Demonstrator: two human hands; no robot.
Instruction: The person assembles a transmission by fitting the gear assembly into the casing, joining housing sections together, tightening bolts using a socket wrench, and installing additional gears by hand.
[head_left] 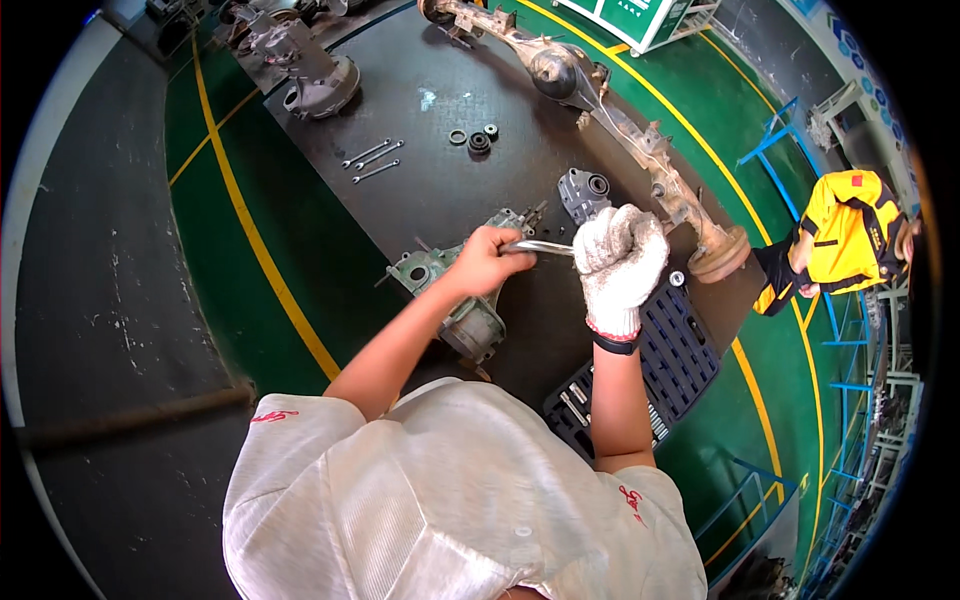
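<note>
A silver wrench (pixel 545 247) lies roughly level between my two hands; both its ends are hidden, so its exact kind is unclear. My bare left hand (pixel 487 262) is closed round its left end. At the other end, my right hand (pixel 622 252), in a white knitted glove, is clenched in a fist. Below and beside my left hand sits a greenish-grey gearbox housing (pixel 470 325) with shafts sticking out. Just beyond my right hand stands a smaller grey metal housing (pixel 580 193) with a round opening. Under my right forearm lies an open dark socket-set case (pixel 680 350).
Three spanners (pixel 376 172) and several rings and gears (pixel 479 143) lie on the dark table (pixel 400 210). A rusty axle (pixel 640 145) runs along its right side. A transmission (pixel 318 85) sits far left. A person in a yellow-black jacket (pixel 850 235) is at the right, near blue frames.
</note>
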